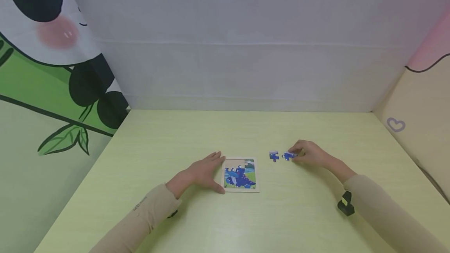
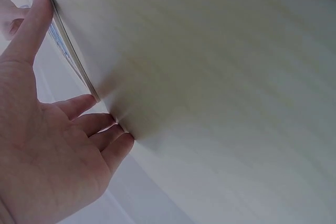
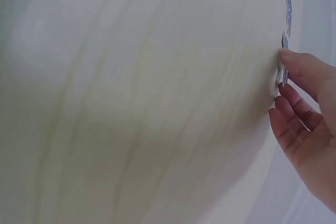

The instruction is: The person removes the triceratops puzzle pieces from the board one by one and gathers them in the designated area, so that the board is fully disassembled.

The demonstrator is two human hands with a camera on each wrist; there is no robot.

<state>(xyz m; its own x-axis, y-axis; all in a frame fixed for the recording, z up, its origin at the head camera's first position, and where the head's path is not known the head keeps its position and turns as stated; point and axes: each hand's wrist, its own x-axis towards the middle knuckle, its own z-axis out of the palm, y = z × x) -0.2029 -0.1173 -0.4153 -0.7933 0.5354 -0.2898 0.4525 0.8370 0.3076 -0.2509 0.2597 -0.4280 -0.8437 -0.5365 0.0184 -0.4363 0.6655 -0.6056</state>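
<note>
Pinching a puzzle piece [image 1: 288,156] with right hand [image 1: 312,154], right of centre, up-right from the puzzle tray [image 1: 242,190]; touching its left edge with spread left hand [image 1: 205,170]; cannot judge piece's tilt.

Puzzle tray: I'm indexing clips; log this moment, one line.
left hand: touching left edge of puzzle tray | right hand: pinching puzzle piece | second piece: on table between hands

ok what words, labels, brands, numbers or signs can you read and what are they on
No text is readable.
Left sleeve: small dark lettering, too blurred to read.
Right side wall: heart outline, no words.
Puzzle board: picture only, no lettering I can make out.
</note>
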